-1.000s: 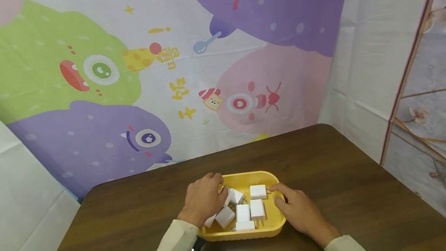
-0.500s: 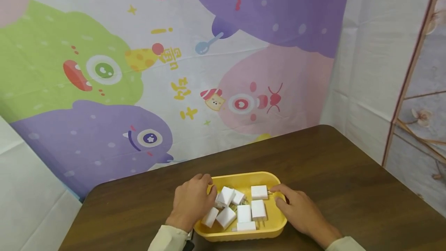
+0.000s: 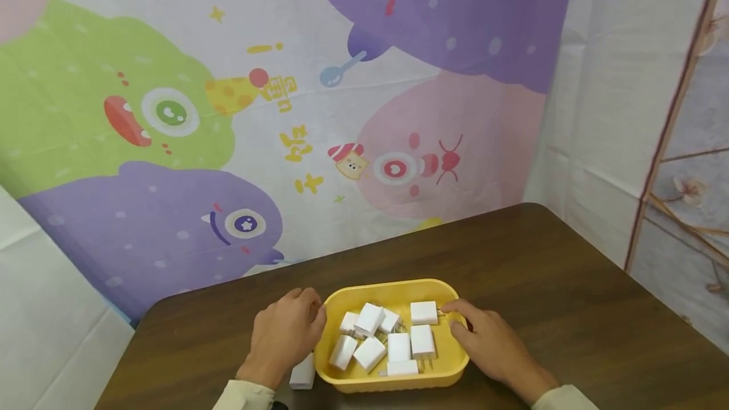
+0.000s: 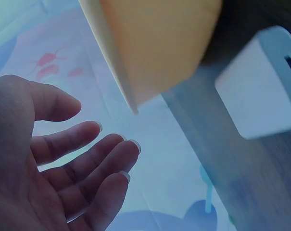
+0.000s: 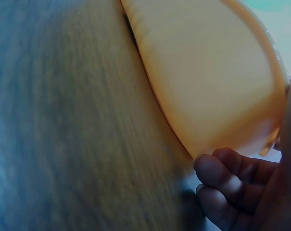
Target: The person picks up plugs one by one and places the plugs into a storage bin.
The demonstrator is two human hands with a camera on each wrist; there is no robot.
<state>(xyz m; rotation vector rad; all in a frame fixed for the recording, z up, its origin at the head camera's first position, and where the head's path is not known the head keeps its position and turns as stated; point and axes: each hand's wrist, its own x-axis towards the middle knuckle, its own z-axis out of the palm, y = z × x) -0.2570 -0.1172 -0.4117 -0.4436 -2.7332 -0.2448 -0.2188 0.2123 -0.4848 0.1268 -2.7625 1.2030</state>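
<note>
A yellow plastic basket (image 3: 393, 386) stands on the table with several white charger plugs (image 3: 369, 354) lying loose inside, some overlapping at its left. My right hand (image 3: 492, 343) grips the basket's right end. Its thumb and forefinger lie over the rim, while other fingers (image 5: 217, 173) curl against the outer wall in the right wrist view. Just outside the basket's left end, my left hand (image 3: 287, 337) holds nothing, its fingers loosely bent. One more white charger (image 3: 303, 373) sits on the table between that hand's wrist and the basket; in the left wrist view this charger (image 4: 260, 86) shows a dark slot.
The dark wooden table (image 3: 501, 252) extends behind and to the right of the basket. A cartoon-printed cloth (image 3: 319, 112) hangs along the table's back edge. White panels border both sides.
My left hand has moved left from over the chargers in the basket to outside its rim, uncovering chargers inside and the one on the table. The right hand keeps its grip.
</note>
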